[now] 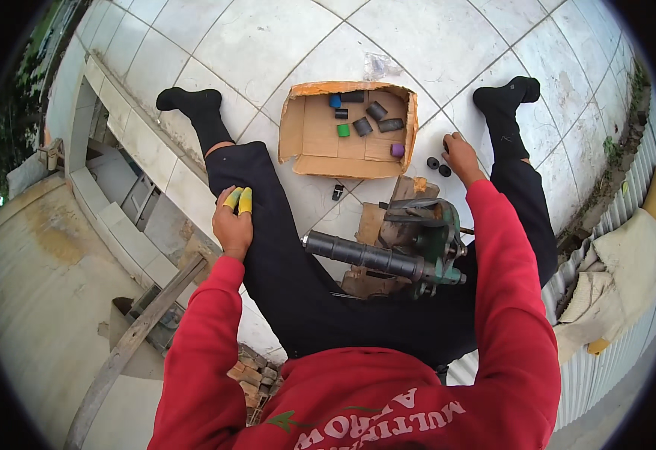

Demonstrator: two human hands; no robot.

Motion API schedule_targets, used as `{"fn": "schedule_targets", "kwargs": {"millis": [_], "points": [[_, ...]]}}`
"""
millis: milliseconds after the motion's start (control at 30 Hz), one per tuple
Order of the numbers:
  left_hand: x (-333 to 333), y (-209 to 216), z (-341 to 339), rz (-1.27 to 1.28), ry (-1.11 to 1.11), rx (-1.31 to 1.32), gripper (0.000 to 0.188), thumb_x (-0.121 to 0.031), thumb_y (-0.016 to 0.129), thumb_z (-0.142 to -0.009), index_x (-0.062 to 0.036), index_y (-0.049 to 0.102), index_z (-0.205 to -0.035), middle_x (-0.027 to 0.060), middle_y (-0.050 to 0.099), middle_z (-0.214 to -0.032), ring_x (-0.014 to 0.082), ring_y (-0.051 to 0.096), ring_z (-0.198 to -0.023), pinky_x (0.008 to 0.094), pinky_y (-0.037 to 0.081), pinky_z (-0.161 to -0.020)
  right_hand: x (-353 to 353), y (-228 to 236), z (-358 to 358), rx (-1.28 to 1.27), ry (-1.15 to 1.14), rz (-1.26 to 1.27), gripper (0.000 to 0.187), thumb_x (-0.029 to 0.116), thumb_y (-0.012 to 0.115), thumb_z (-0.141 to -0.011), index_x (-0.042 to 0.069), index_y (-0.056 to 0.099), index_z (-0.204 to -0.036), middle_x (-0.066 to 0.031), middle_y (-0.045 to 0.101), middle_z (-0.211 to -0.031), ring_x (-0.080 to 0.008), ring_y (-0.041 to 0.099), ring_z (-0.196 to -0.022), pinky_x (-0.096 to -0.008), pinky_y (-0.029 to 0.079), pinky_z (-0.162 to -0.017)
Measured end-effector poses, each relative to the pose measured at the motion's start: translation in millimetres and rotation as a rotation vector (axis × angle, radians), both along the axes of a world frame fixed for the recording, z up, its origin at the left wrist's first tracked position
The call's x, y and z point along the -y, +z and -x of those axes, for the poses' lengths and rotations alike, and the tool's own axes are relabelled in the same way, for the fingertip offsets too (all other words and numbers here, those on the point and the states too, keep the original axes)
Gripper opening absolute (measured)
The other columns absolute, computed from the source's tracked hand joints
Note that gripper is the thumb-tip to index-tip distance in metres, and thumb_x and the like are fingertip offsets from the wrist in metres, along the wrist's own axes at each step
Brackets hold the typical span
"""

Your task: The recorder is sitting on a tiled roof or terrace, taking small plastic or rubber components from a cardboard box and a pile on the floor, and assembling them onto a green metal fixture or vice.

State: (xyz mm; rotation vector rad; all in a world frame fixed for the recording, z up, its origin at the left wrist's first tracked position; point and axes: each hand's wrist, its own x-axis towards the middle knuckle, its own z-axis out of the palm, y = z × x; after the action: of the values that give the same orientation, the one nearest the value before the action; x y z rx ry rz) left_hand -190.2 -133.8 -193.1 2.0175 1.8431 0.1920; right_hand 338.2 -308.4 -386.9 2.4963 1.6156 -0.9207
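I sit on a white tiled floor with my legs spread, in black trousers and socks and red sleeves. My left hand (232, 221) rests on my left thigh; two of its fingertips wear yellow covers and it holds nothing. My right hand (461, 154) reaches down to the floor and touches small black round parts (438, 166) beside the box. Between my legs lies a green metal tool (434, 251) with a long dark cylinder handle (362, 255), resting on cardboard scraps (377, 225).
An open cardboard box (320, 135) lies ahead, holding several small black, blue, green and purple parts. A small black part (338, 192) sits on the tile before it. A wooden plank (129, 345) and bricks (257, 375) are at lower left, corrugated sheet and cloth (621, 270) at right.
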Motion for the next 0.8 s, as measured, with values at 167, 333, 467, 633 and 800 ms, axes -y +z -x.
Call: {"fn": "schedule_targets", "kwargs": {"millis": [167, 333, 467, 633, 800], "points": [[2.2, 18.3, 14.9, -0.01, 0.081, 0.088, 0.029, -0.013, 0.07, -0.092, -0.0018, 0.076, -0.118, 0.0108, 0.072, -0.132, 0.0341, 0.069, -0.117, 0.0414, 0.051, -0.102, -7.6, 12.5, 0.9, 0.064, 0.087, 0.006, 0.033, 0.013, 0.079, -0.086, 0.008, 0.069, -0.118, -0.0129, 0.064, -0.117, -0.0368, 0.07, -0.102, -0.0477, 0.058, -0.087], [-2.0, 94.9, 2.3, -0.018, -0.012, -0.131, 0.034, -0.018, 0.077, -0.093, -0.0022, 0.074, -0.123, 0.0099, 0.072, -0.133, 0.0323, 0.066, -0.123, 0.0396, 0.048, -0.107, -47.4, 75.7, 14.1, 0.124, 0.132, -0.307, 0.023, 0.015, 0.074, -0.09, 0.008, 0.069, -0.111, -0.0111, 0.066, -0.11, -0.0335, 0.069, -0.104, -0.0475, 0.057, -0.085], [-53.4, 157.8, -51.4, 0.306, 0.12, 0.705, 0.052, -0.013, 0.077, -0.097, 0.0011, 0.06, -0.144, 0.0101, 0.064, -0.145, 0.0226, 0.06, -0.133, 0.0336, 0.05, -0.106, -99.8, 115.4, 44.2, -0.08, 0.485, -0.445, 0.023, 0.017, 0.074, -0.088, 0.008, 0.069, -0.109, -0.0098, 0.067, -0.104, -0.0306, 0.065, -0.105, -0.0433, 0.054, -0.09], [-113.4, 188.2, -150.0, 0.304, 0.008, 0.887, 0.047, -0.014, 0.064, -0.105, -0.0005, 0.055, -0.15, 0.0081, 0.062, -0.148, 0.0173, 0.059, -0.133, 0.0304, 0.045, -0.113, -130.0, 80.8, 80.4, -0.064, 0.934, -0.177, 0.023, 0.022, 0.074, -0.086, 0.012, 0.073, -0.106, -0.008, 0.07, -0.102, -0.0287, 0.066, -0.105, -0.0418, 0.051, -0.093], [-116.6, 198.2, -209.6, 0.51, 0.113, 1.389, 0.042, -0.009, 0.058, -0.105, -0.002, 0.058, -0.146, 0.0118, 0.066, -0.138, 0.0136, 0.064, -0.12, 0.0298, 0.052, -0.101, -146.6, 26.8, 120.0, -0.018, 1.173, 0.065, 0.014, 0.016, 0.068, -0.088, 0.013, 0.077, -0.098, -0.0119, 0.076, -0.099, -0.0306, 0.076, -0.095, -0.0442, 0.056, -0.085]]}}
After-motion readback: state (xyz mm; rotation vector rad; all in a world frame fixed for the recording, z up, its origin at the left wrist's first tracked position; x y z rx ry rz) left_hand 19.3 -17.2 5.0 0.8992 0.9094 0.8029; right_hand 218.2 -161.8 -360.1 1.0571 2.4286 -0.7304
